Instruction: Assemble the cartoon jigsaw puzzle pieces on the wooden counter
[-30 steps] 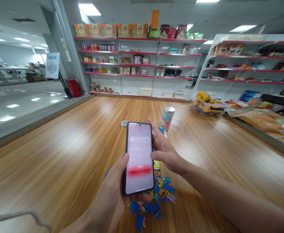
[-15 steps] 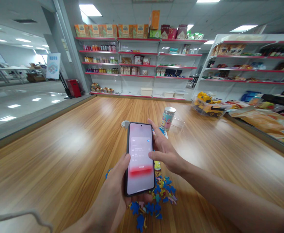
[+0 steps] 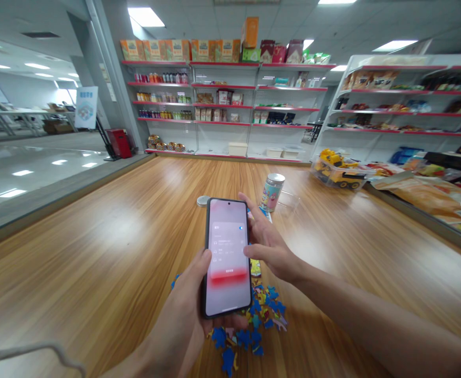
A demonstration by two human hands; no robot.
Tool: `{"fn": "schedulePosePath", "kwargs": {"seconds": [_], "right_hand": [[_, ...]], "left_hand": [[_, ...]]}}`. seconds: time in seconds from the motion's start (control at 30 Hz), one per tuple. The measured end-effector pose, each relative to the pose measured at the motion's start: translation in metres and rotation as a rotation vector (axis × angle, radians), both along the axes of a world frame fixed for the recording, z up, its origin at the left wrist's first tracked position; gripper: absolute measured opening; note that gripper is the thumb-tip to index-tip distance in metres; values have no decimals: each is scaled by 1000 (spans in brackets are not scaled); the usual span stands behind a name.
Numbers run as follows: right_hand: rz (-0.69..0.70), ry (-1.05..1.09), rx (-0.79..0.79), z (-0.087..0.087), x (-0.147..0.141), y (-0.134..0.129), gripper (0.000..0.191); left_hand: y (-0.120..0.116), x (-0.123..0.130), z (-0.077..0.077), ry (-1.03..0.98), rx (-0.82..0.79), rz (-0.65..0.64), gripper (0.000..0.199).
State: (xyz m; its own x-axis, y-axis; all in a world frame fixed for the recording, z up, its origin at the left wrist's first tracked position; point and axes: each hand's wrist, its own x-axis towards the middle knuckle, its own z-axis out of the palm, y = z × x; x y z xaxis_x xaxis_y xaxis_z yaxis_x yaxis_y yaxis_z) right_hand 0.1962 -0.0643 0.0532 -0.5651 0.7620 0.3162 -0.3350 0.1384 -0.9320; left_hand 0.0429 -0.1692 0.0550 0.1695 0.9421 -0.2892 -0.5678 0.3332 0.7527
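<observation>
A smartphone [image 3: 228, 257] with a lit screen is held upright over the table, showing a list and a red band low down. My left hand [image 3: 189, 289] is closed round its left side and bottom, thumb along the edge. At the right side, my right hand [image 3: 272, 247] grips it too, its thumb at the screen's right edge and its fingers partly hidden behind. Beneath and beyond the phone lie loose jigsaw puzzle pieces [image 3: 270, 299], mostly blue and yellow. A printed sheet or strip [image 3: 256, 268] shows partly behind the phone and right hand.
A cartoon-printed can [image 3: 272, 192] stands beyond my right hand, and a round silver lid [image 3: 203, 201] lies left of it. At the right are a clear bin with yellow toy trucks [image 3: 338, 170] and packaged goods [image 3: 423, 197]. Stocked shelves [image 3: 222, 107] line the back. A grey cable [image 3: 29, 347] crosses lower left.
My right thumb has shifted slightly right, from over the screen to its edge. The phone and my left hand stay nearly still.
</observation>
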Motion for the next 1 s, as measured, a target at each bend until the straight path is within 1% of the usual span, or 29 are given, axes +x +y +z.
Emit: {"fn": "schedulePosePath", "kwargs": {"seconds": [0.2, 0.37, 0.57, 0.67, 0.77, 0.9, 1.0], "right_hand": [[-18, 3, -38, 1, -1, -1, 102], [-70, -12, -36, 3, -3, -1, 98], [-43, 22, -46, 3, -2, 0, 97], [-51, 37, -65, 1, -1, 1, 99], [-22, 34, -108, 3, -1, -2, 98], [41, -1, -142, 9, 0, -7, 86], [36, 22, -109, 13, 0, -8, 76]], "left_hand": [[-1, 0, 2, 3, 16, -9, 48], [-3, 0, 6, 9, 6, -12, 47], [-2, 0, 4, 10, 16, -11, 50], [-3, -2, 3, -9, 9, -66, 58], [-2, -4, 8, -86, -21, -137, 65], [-3, -7, 18, -210, -37, -218, 64], [-17, -15, 19, -211, -44, -219, 69]]}}
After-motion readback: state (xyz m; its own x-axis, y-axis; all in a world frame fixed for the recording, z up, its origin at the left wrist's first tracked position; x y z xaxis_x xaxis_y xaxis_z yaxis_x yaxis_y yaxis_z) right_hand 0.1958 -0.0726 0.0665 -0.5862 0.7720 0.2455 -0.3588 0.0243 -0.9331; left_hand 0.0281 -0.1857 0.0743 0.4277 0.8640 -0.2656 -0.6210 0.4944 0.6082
